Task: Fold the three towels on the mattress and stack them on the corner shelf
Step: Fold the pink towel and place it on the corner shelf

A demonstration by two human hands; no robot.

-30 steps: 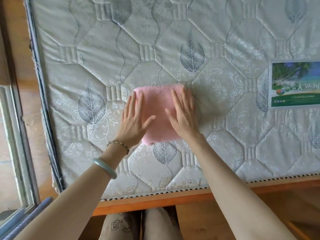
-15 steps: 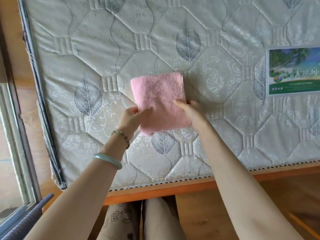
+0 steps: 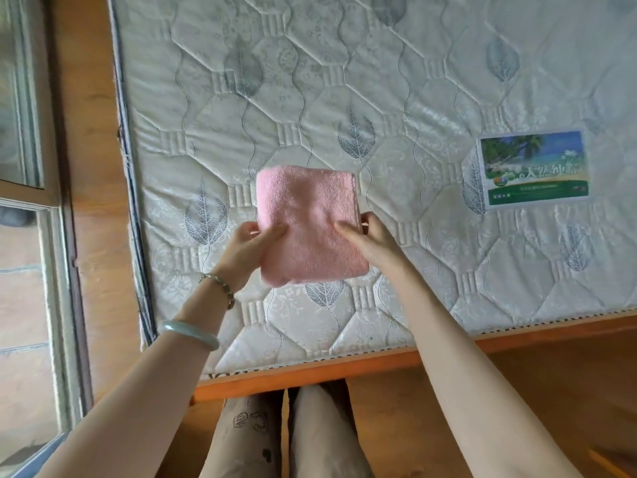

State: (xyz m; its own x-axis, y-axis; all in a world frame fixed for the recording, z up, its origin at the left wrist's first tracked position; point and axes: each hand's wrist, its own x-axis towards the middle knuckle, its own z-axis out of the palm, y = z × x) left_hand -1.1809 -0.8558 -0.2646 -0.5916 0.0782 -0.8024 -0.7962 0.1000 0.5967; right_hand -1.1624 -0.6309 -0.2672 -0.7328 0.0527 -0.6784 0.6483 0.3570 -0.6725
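We observe the folded pink towel (image 3: 308, 225) between both hands above the mattress (image 3: 413, 98): left hand (image 3: 246, 248) pinches its left edge, right hand (image 3: 374, 241) its right edge.

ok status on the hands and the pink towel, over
Left hand and right hand each grip a side of the folded pink towel. Towel over the mattress, thumbs on top. No other towels or shelf in view; nothing in the way.

Daylit wooden floor (image 3: 96, 139), orange wooden bed frame (image 3: 310, 372), window frame (image 3: 65, 305) at left.
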